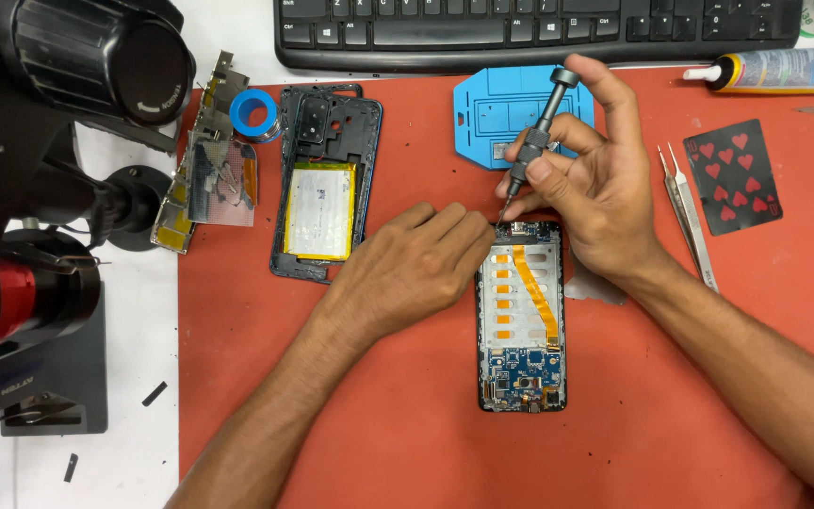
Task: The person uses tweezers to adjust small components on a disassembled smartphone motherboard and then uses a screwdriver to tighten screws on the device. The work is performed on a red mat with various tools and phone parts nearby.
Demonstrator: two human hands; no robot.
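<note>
Screwdriver: I pinch the grey precision screwdriver [541, 127] in my right hand [595, 193], thumb and fingertips closed round its knurled grip, index finger arched over toward the cap; it leans up and to the right, away from me.
Tip: it comes down at the top left corner of the opened phone [521, 316], just beside my left knuckles; the exact screw is hidden.
Phone axis: long axis runs away from me, top edge under my right hand, blue circuit board at the near end, an orange flex cable running along the middle.
Left hand: my left hand [414, 269] lies curled, fingers pressed together, against the phone's left edge near the top, bracing it.
Nearer hand: both touch the phone's top end; the right one is over the working corner.
Surface: red work mat [379, 443], flat.
Room: tweezers [688, 212] and a playing card [734, 175] to the right, well apart; back cover with battery [322, 188] to the left; blue plastic tray [492, 118] behind; keyboard [539, 28] beyond.
</note>
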